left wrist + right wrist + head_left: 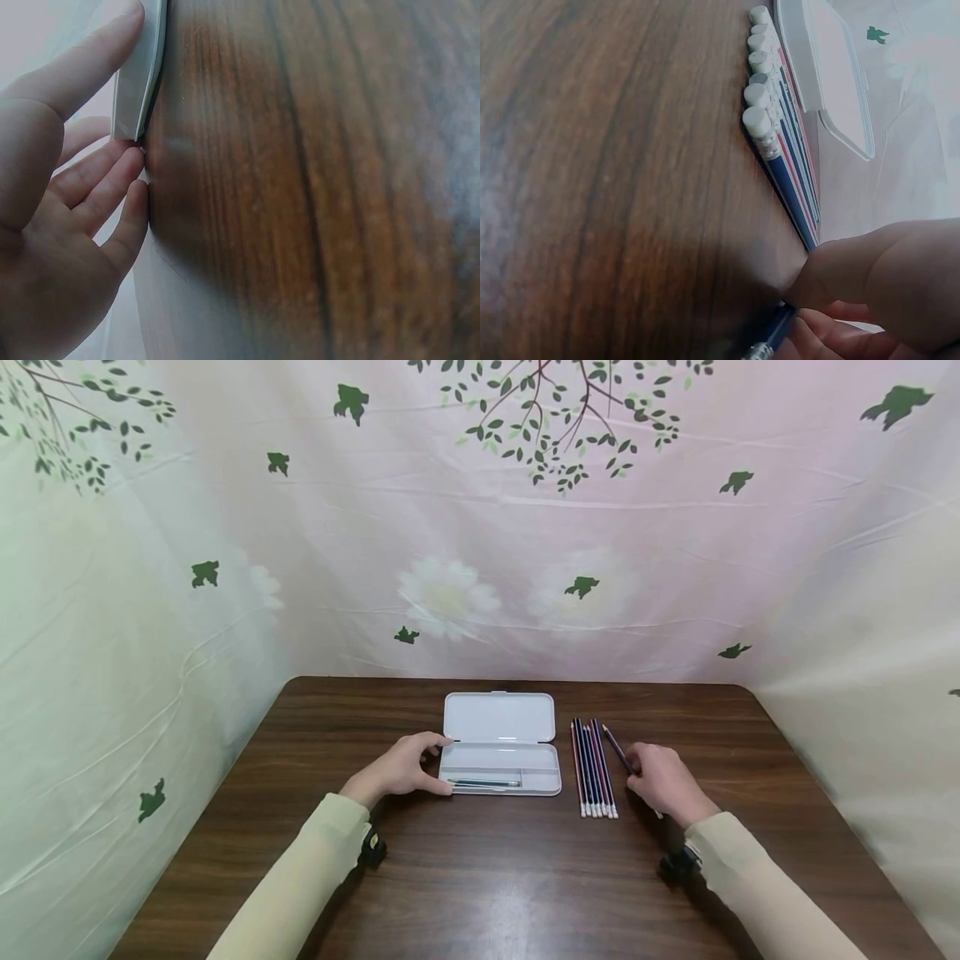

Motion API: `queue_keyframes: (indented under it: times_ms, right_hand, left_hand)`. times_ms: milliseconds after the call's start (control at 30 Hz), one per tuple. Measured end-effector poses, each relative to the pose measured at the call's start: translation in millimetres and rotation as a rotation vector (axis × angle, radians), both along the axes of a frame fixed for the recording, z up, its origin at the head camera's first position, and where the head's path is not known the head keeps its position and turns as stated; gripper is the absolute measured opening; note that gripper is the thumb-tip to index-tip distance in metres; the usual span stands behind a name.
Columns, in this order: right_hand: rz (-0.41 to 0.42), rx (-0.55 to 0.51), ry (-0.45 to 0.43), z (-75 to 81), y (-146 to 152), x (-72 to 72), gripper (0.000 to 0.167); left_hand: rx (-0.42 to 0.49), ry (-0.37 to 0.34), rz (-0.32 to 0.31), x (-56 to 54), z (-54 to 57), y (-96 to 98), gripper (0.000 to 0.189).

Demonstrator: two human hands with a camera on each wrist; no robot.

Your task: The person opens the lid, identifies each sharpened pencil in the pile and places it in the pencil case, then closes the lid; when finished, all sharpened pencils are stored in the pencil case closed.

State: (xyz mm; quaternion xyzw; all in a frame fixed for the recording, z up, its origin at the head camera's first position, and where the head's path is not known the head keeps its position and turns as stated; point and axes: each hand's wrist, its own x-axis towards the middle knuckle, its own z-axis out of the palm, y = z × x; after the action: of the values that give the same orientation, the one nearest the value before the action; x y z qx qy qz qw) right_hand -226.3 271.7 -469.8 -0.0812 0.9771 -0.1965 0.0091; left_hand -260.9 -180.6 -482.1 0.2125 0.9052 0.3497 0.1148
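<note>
A white pencil case (pixel 480 757) lies open on the table, its lid (pixel 499 717) folded back. My left hand (pixel 401 766) holds the case's left end, thumb at the front corner and fingers along the side. Inside the front compartment lie thin pencils (pixel 486 783), their number unclear. My right hand (pixel 663 781) pinches a dark blue pencil (pixel 617 747) between thumb and fingers, with its point toward the back; its eraser end shows past the hand. Just left of that pencil, several red and dark blue pencils (pixel 593 768) lie side by side, white erasers toward me.
The dark wooden table (pixel 495 877) has rounded back corners. Behind and beside it hangs a pale cloth (pixel 510 543) printed with leaves, birds and flowers. A dark wrist camera sits on each wrist, below the cream sleeves (pixel 307 860).
</note>
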Motion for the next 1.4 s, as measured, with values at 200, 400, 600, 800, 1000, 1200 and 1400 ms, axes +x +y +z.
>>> queue_keyframes:
  times_ms: [200, 400, 600, 800, 1000, 1200, 1400]
  right_hand:
    - [-0.030, 0.028, -0.008, 0.5, 1.8, 1.7, 0.031]
    - [-0.043, 0.016, 0.005, 3.7, -0.4, 2.6, 0.029]
    - [0.004, -0.030, 0.047, 10.0, -8.9, 3.9, 0.027]
    - [0.079, -0.055, 0.119, 13.8, -22.9, 5.4, 0.025]
    - [0.131, -0.060, 0.174, 12.7, -36.7, 3.2, 0.026]
    - [0.179, -0.056, 0.191, 9.7, -50.7, -1.3, 0.029]
    - [0.234, -0.043, 0.225, 8.3, -69.6, -9.6, 0.028]
  left_hand:
    - [0.000, 0.000, 0.002, -0.3, -1.2, -0.1, 0.082]
    - [0.002, -0.015, 0.008, 0.6, 2.5, 0.4, 0.082]
    - [-0.003, -0.003, 0.002, 0.1, 2.0, -0.4, 0.082]
    - [0.001, -0.006, 0.002, -0.4, 1.7, 0.0, 0.083]
    - [-0.005, -0.001, -0.009, -0.2, 2.7, 0.6, 0.083]
    - [-0.015, -0.005, 0.004, -0.5, 1.4, 1.3, 0.083]
    - [-0.007, -0.020, 0.013, -0.6, 0.8, 1.3, 0.082]
